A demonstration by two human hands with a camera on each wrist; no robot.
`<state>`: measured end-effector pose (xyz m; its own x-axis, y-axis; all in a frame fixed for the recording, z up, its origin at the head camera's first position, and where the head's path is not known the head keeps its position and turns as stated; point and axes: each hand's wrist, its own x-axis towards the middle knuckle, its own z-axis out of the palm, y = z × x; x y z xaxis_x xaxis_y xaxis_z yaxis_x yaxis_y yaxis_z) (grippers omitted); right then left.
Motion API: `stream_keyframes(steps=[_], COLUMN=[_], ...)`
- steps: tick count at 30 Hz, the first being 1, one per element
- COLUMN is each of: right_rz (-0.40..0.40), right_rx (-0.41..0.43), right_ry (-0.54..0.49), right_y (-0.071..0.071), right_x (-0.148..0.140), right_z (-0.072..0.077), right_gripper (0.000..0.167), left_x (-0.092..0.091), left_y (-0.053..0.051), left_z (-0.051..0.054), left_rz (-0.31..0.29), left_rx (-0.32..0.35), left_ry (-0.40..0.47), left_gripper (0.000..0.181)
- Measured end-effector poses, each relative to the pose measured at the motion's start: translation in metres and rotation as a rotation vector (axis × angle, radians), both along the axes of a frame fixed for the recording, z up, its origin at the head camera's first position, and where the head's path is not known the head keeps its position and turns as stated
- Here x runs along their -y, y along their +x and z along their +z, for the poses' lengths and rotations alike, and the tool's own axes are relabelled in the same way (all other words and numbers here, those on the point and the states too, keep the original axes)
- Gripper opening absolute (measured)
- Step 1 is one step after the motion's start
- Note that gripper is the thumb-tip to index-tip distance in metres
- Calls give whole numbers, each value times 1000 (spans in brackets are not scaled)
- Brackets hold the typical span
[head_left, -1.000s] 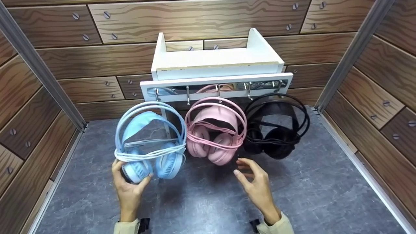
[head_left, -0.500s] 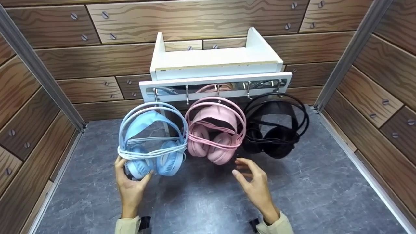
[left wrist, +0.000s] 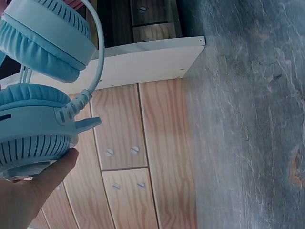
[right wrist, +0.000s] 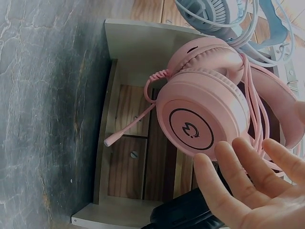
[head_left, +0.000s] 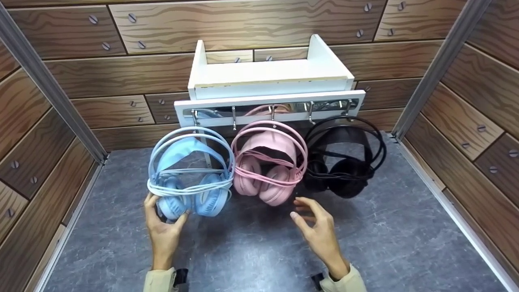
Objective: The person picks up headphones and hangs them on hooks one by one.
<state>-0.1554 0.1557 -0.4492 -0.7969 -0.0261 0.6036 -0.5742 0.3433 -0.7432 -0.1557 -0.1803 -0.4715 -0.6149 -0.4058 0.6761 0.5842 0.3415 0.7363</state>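
At the left end of the hook rail, a light blue headset hangs with its cable wound round it. My left hand holds its left ear cup between thumb and fingers. In the left wrist view my thumb lies against the ear cup's outer side. A pink headset with a mic boom hangs at the middle hook, and a black headset hangs at the right end. My right hand is held below the pink and black headsets, fingers spread and slightly bent, holding nothing.
The hook rail fronts a white shelf unit standing against the wood-patterned back wall. Metal corner posts and side walls bound the grey marbled tabletop. The blue and pink headsets hang close side by side.
My left hand has shifted a little right and upward, taking the blue headset's ear cups with it, closer to the pink headset. The right hand has stayed about where it was.
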Motion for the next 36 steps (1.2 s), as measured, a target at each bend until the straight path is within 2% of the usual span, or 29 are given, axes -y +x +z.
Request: stream_keyframes(steps=[8,15,25,32,36], right_rz=[3,8,15,15,15], right_rx=[7,16,-5,21,33], right_ry=[-2,11,16,16,19], right_y=[1,3,2,4,4], right_x=[1,1,1,2,2], right_z=[-1,-3,-1,0,-1], right_gripper=[32,32,32,32,32], left_x=[-1,-2,-7,-6,-8], left_y=[1,3,0,2,5], left_z=[-2,-2,-1,-2,1], left_rz=[45,74,54,47,27], left_rx=[39,40,49,74,61], left_ry=[-22,-17,19,-36,-71], left_gripper=[75,73,71,67,62])
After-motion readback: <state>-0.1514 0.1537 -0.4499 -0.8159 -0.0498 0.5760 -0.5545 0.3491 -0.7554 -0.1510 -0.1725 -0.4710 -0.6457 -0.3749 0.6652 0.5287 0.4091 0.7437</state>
